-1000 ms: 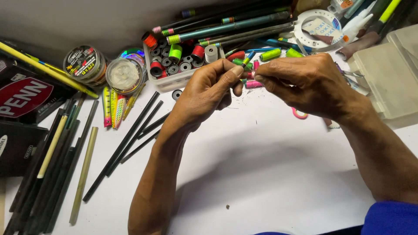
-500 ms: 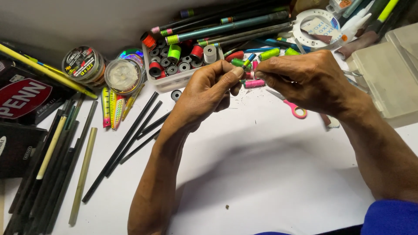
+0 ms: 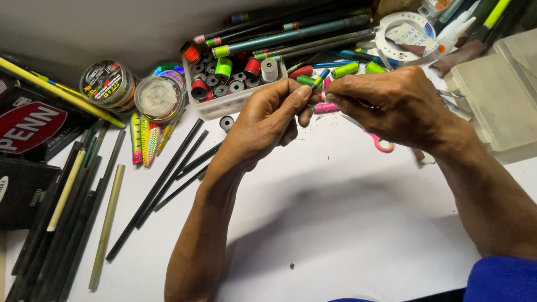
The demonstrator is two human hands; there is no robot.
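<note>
My left hand [image 3: 267, 120] and my right hand [image 3: 391, 103] meet fingertip to fingertip above a white table [image 3: 335, 223]. Between the pinched fingers is a small thin piece [image 3: 320, 96], too small to make out clearly. Right behind the fingertips lie short coloured tubes, a blue-and-green one [image 3: 316, 81] and a pink one [image 3: 325, 107]. Pink-handled scissors [image 3: 382, 144] lie partly under my right hand.
A clear box of thread spools [image 3: 232, 84] sits beyond my left hand. Long dark rods [image 3: 162, 179] fan out at left, with fishing lures [image 3: 143, 140] and line spools [image 3: 106, 84]. Rod blanks [image 3: 291, 33] lie at the back, a tape roll [image 3: 404, 36] and plastic tackle box [image 3: 498, 95] at right.
Both hands have stayed joined at the fingertips; my right hand shifted slightly, leaving more of the pink scissors uncovered than a second ago.
</note>
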